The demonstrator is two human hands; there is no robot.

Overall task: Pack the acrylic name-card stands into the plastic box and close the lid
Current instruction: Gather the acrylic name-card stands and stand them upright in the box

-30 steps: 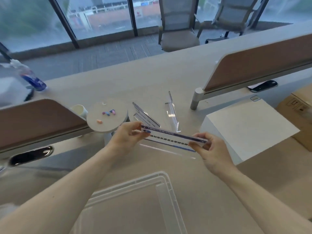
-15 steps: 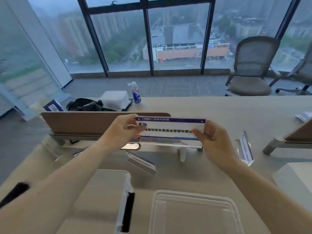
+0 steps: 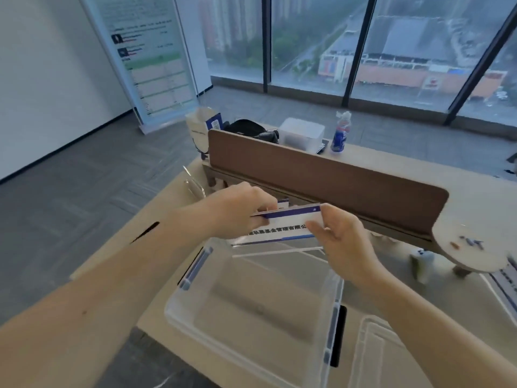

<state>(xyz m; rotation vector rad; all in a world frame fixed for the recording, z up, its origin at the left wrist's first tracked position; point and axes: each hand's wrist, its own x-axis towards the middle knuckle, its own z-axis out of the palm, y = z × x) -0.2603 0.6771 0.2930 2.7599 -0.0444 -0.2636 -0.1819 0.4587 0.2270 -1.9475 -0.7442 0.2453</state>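
My left hand (image 3: 240, 211) and right hand (image 3: 340, 242) pinch opposite ends of an acrylic name-card stand (image 3: 282, 229), keeping it level above the far rim of the open plastic box (image 3: 251, 301), likely so it drops in flat. The stand is clear, hard-edged, with a white-and-blue card. The translucent lid (image 3: 391, 357) lies on the pale desk (image 3: 461, 197), at four o'clock from the box.

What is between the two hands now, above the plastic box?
In the head view, the acrylic name-card stand spans the gap: left hand grips one end, right hand the other, over the far edge of the open plastic box.
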